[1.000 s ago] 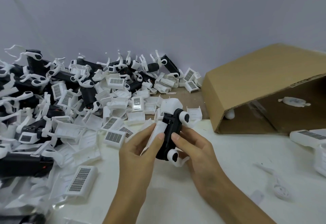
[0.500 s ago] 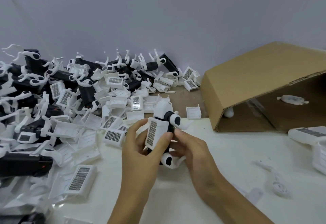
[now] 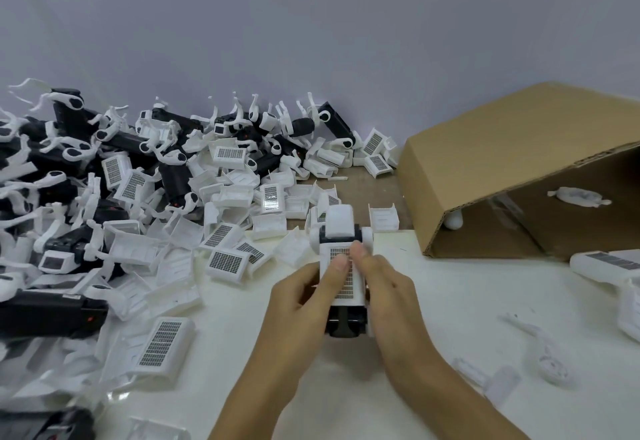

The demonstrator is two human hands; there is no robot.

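1. Moved since half a second ago: the white cover [image 3: 347, 285], then tilted against the side of the black body [image 3: 344, 327], now lies flat on top of it with its grid face up, and both thumbs have come onto it.
2. Black body: just left of the cardboard box [image 3: 502, 162] and slightly nearer the person than its open mouth. Its near end shows under the cover. Whether it rests on the table [image 3: 450, 301] cannot be told.
3. Left hand [image 3: 298, 297]: fingers wrapped round the body's far-from-box flank, thumb on the grid. It is clamped on the piece.
4. Right hand [image 3: 391, 294]: mirrors the left on the box-side flank and is also clamped. The thumbs sit side by side — probably so the cover seats evenly on both edges.
5. Heap of loose parts [image 3: 138, 179]: covers and black bodies, well left of the box — apparently the stock to draw from.
6. Finished-looking unit [image 3: 609, 263]: just in front of the box's mouth, apart from the heap and presumably set aside as done.
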